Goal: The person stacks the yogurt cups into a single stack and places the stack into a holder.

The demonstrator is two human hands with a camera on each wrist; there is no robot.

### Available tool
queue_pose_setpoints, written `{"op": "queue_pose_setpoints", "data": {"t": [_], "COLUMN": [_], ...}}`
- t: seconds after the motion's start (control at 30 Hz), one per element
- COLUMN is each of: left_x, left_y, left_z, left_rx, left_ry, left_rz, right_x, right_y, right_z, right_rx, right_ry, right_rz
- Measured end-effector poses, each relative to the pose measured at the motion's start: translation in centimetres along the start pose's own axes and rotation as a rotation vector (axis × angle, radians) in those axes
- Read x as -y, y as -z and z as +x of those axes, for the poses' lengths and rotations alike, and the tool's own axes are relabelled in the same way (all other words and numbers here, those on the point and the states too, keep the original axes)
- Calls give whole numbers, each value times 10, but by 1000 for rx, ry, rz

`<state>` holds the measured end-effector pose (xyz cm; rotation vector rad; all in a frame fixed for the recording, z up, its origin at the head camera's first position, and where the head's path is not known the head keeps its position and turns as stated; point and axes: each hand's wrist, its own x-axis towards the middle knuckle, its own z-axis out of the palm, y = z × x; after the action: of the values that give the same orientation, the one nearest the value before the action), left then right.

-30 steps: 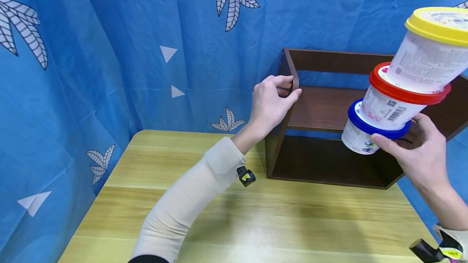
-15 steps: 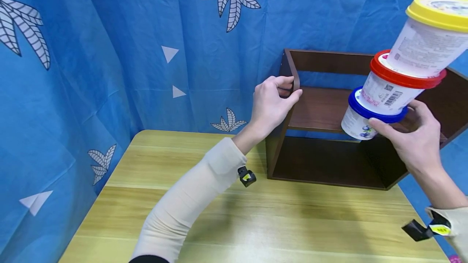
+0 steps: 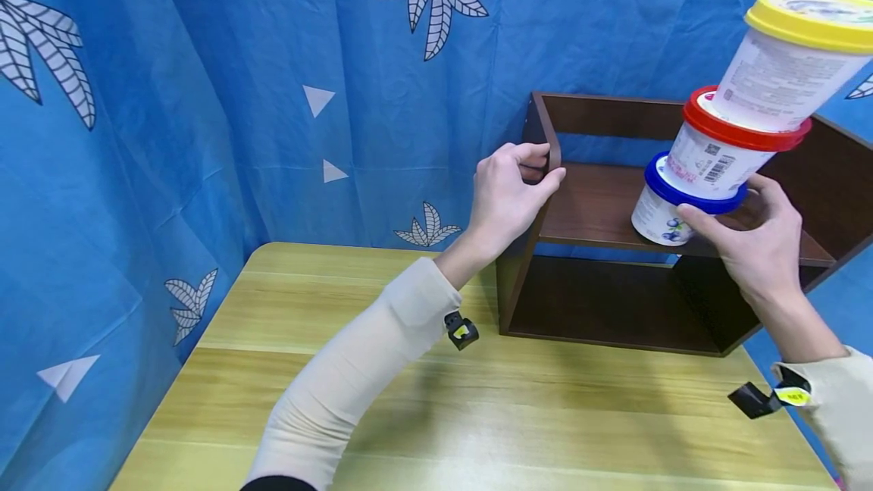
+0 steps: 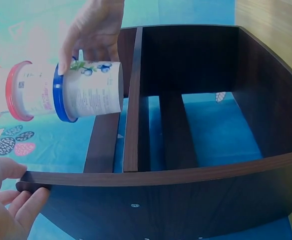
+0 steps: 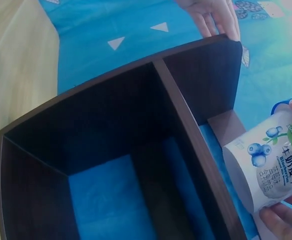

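My left hand (image 3: 508,192) pinches the front top corner of the dark brown shelf unit's left side panel (image 4: 136,200) between thumb and fingers. My right hand (image 3: 760,237) grips the lowest of three stacked white tubs, the blue-lidded tub (image 3: 658,214) with blueberries printed on it. On its lid sits a red-lidded tub (image 3: 709,165), and above that leans a larger yellow-lidded tub (image 3: 780,82). The stack tilts to the right. In the right wrist view the bottom of the blueberry tub (image 5: 275,160) is close to the front edge of the middle shelf board (image 3: 586,203).
The two-level shelf unit stands at the back right of the light wooden table (image 3: 327,301). Its lower compartment (image 3: 607,298) opens toward me. Behind hangs a blue curtain (image 3: 273,36) with leaf and triangle prints.
My right hand has raised the tub stack and brought it slightly left, from before the lower compartment to the middle board's height. My left hand has kept its place on the side panel.
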<state>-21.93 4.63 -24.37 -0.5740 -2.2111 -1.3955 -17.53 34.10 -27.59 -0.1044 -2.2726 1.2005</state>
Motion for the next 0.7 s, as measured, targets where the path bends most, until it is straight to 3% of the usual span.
{"op": "queue_pose_setpoints", "data": {"t": [0.43, 0.7], "left_x": [1, 1], "left_y": [0, -1], "left_z": [1, 1], "left_rx": [-5, -12], "left_ry": [-6, -5], "left_rz": [3, 7], "right_x": [-7, -8], "right_y": [-16, -26], "right_z": [14, 21], "right_rx": [55, 69], "right_ry": [-32, -31], "right_rz": [-13, 37]}}
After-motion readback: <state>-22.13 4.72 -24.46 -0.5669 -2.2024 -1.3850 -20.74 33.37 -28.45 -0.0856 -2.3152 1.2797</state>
